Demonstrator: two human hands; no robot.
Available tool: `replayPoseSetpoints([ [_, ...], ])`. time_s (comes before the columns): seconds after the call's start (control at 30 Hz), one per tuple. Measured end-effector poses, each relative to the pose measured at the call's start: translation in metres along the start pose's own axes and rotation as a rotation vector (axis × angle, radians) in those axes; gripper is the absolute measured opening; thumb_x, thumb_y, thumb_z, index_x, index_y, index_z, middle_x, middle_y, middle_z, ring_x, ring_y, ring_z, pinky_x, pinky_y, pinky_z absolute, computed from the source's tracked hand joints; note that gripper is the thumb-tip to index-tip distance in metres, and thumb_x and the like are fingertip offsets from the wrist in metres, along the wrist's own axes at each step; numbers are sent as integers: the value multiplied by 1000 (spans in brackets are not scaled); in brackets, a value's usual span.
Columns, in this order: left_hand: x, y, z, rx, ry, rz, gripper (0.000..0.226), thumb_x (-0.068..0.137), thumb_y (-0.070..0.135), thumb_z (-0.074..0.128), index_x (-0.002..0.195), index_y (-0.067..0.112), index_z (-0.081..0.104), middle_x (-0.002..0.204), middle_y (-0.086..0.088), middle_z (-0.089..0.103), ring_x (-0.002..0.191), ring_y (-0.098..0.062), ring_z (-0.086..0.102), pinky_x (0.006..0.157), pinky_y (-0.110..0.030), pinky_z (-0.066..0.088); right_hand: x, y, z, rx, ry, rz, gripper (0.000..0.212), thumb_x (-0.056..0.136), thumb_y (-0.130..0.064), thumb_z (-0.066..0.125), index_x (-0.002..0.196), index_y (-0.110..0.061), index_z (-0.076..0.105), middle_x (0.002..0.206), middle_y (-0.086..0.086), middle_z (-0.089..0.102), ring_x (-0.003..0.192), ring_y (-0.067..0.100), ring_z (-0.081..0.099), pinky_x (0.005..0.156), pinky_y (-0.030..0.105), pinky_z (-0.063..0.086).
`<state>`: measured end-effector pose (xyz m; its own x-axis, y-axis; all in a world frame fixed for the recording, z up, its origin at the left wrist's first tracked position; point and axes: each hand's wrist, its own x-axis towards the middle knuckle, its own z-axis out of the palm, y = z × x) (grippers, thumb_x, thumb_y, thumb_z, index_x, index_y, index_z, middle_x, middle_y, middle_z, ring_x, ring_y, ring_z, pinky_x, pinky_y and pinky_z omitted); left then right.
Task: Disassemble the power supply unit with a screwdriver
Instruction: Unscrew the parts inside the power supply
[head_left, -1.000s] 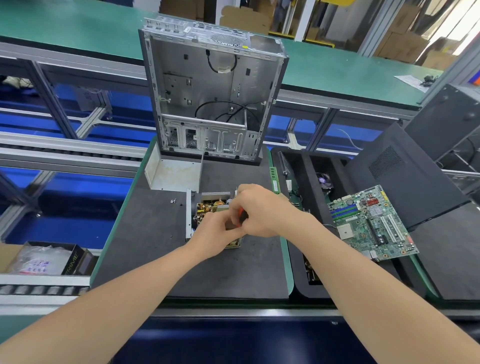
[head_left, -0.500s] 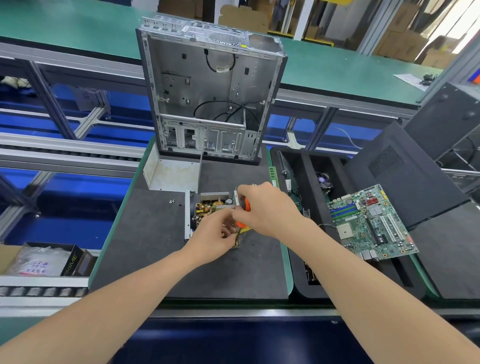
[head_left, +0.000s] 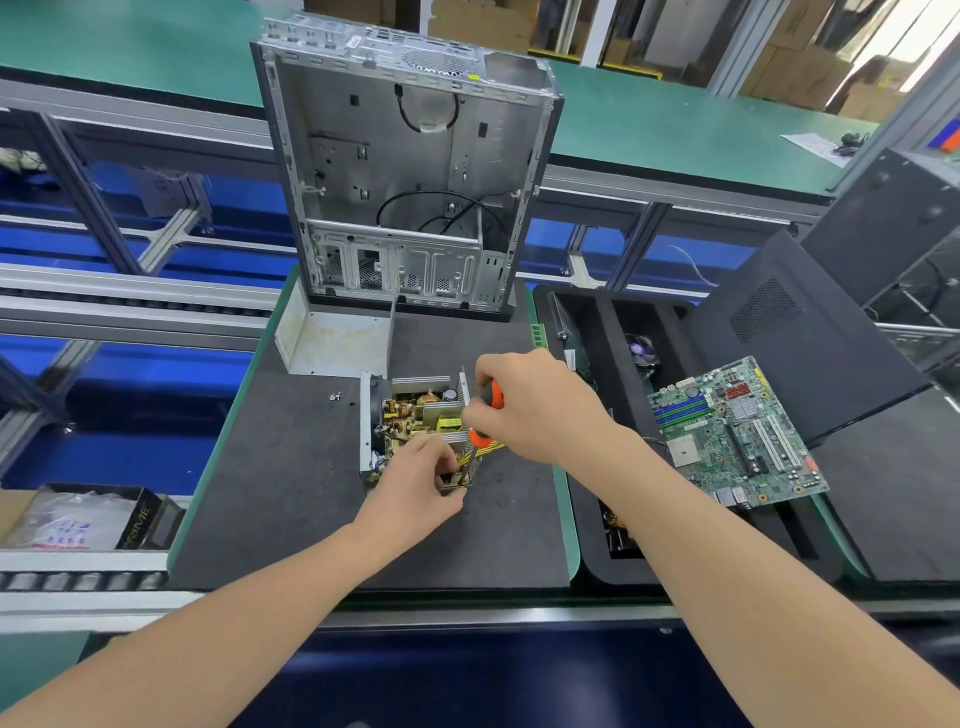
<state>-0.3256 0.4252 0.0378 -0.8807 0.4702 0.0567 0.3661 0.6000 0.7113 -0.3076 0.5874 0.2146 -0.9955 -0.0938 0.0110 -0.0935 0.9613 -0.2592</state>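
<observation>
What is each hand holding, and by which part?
The right hand grips the screwdriver by its orange handle; the left hand holds the power supply unit at its near corner.

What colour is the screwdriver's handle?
The screwdriver handle is orange with black, best seen in the head view.

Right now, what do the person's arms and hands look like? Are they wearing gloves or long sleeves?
No gloves and no sleeves show. The left hand and right hand are bare, and so are the left arm and right arm all the way to the bottom edge of the picture. I can see no watch, bracelet or ring on them, and no marks or tape either.
</observation>
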Motion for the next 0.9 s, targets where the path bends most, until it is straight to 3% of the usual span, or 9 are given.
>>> replayPoseSetpoints([
  [0.27, -8, -3, 1, 28, 64, 24, 6, 90, 24, 81, 94, 20, 79, 88, 11, 62, 79, -7, 62, 79, -25, 58, -5, 4, -6, 37, 12, -1, 17, 91, -42, 60, 87, -25, 60, 77, -3, 63, 75, 22, 64, 65, 38, 59],
  [0.37, -11, 0, -2, 48, 49, 12, 4, 92, 23, 77, 94, 20, 75, 89, 11, 59, 81, -7, 58, 80, -25, 54, -6, 6, -8, 36, 36, -3, 17, 90, -41, 60, 86, -24, 60, 73, -4, 62, 74, 22, 63, 61, 35, 56],
  [0.47, -18, 9, -7, 52, 90, 27, 6, 94, 25, 74, 95, 21, 70, 91, 12, 58, 79, -7, 57, 75, -25, 51, -6, 10, -11, 53, 122, 6, 15, 87, -41, 61, 84, -26, 57, 71, -6, 59, 73, 22, 59, 56, 28, 43],
  [0.53, -22, 15, -14, 62, 162, 60, 7, 95, 25, 73, 97, 20, 69, 94, 12, 57, 75, -8, 58, 72, -26, 52, -4, 12, -13, 105, 184, 4, 16, 88, -42, 61, 85, -27, 57, 72, -5, 59, 73, 22, 58, 57, 30, 44],
  [0.63, -20, 19, -34, 50, 356, 76, 6, 95, 24, 71, 96, 20, 67, 92, 11, 55, 71, -10, 55, 67, -14, 44, -2, 11, -13, 191, 266, -4, 18, 91, -43, 59, 87, -26, 57, 71, -5, 62, 71, 20, 60, 59, 34, 50],
  [0.77, -4, 1, -75, -18, 648, -86, 8, 100, 23, 65, 94, 27, 63, 91, 12, 56, 74, -6, 55, 71, -18, 39, 6, 6, -6, 318, 339, 18, 18, 92, -42, 60, 85, -25, 57, 74, -7, 67, 72, 18, 60, 62, 37, 56],
  [0.9, 12, -44, -98, 35, 573, -313, 5, 100, 20, 66, 96, 23, 68, 98, 0, 66, 82, -10, 57, 80, -26, 41, 21, 0, 5, 354, 347, 47, 16, 93, -41, 62, 87, -27, 58, 71, -10, 63, 68, 13, 60, 61, 34, 53],
])
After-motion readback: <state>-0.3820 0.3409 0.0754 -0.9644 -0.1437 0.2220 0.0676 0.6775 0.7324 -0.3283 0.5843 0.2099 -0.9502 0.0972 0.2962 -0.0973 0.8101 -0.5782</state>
